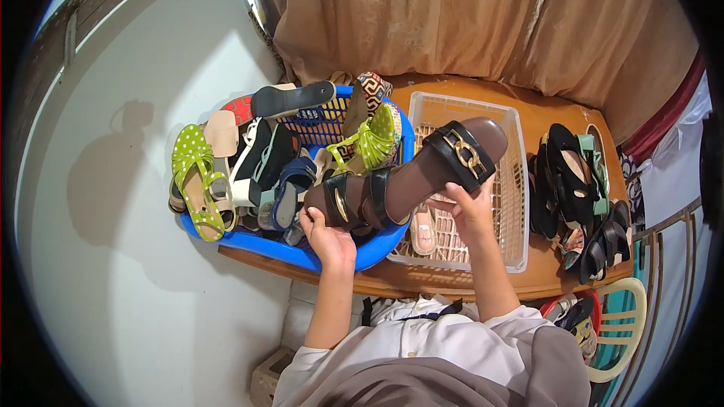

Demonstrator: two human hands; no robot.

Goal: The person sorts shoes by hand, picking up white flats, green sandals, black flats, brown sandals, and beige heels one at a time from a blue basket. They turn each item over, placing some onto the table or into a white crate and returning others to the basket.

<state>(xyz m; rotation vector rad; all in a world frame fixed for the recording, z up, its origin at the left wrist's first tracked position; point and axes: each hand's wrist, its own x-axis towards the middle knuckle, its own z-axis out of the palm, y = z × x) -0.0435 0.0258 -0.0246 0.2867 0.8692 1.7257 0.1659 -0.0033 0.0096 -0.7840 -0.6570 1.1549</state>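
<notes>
**Sandal Pair Held in Both Hands Above the Baskets**

Head view. The left hand (332, 243) grips the gold-bar sandal (337, 200) at one end. The thumb lies against the edge of the sole; the remaining fingers are partly hidden, so the full extent of finger closure cannot be read. The sandal has a brown insole and a black strap carrying a gold-coloured bar. It is positioned over the front right part of the blue basket (408, 139).

The right hand (473, 215) grips the gold-chain sandal (426, 173) near its front strap. The thumb is at the sole edge; the other fingers are partly concealed beneath. This sandal is tilted, insole visible, its toe end directed to the upper right. It extends from the blue basket's edge across the clear crate (522, 181). The inner ends of the two sandals overlap.

The blue basket is heaped with footwear, including a green polka-dot sandal (196, 173) at its left side and a navy sandal (296, 169) near the middle. The clear crate contains a pale pink sandal (424, 231). Both containers stand on a wooden table (543, 98). Black sandals (566, 169) are grouped on the table to the right of the crate.
</notes>
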